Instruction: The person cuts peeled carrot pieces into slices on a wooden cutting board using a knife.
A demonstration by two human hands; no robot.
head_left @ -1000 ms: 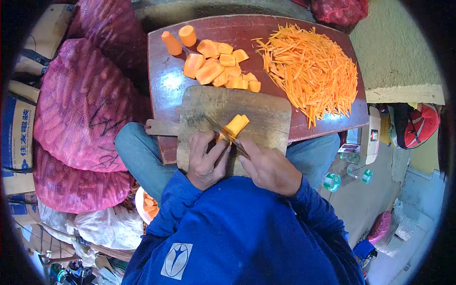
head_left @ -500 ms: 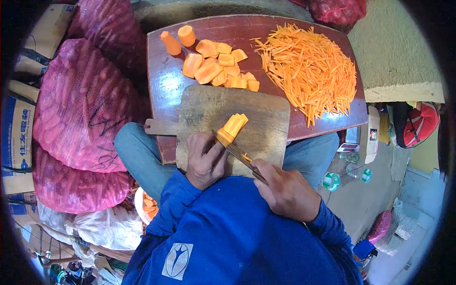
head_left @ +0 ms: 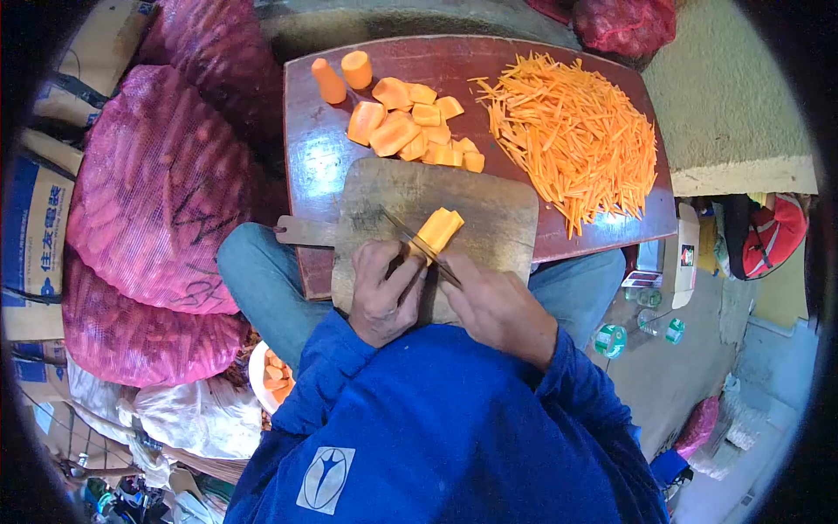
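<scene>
On the wooden cutting board (head_left: 471,196) lies a short stack of carrot slices (head_left: 439,230). My left hand (head_left: 382,293) is curled, its fingertips closed against the near end of the stack. In my right hand (head_left: 502,306) is a knife (head_left: 401,224); its blade crosses the near part of the stack, slanting up to the left past my left fingers. The knife's handle is mostly hidden in my grip. Beyond the board sit several cut carrot chunks (head_left: 394,134), and a large heap of carrot strips (head_left: 576,140) lies at the right.
The board rests partly on a dark red table (head_left: 480,57). Two upright carrot pieces (head_left: 329,83) stand at its far left. Net sacks of carrots (head_left: 161,196) are stacked on the left. A white bowl (head_left: 257,375) holds carrot pieces below them. Plastic bottles (head_left: 611,341) stand on the right.
My right hand has moved left and slightly up, carrying the knife further across the carrot stack. My left hand stays at the near end. The view has shifted slightly.
</scene>
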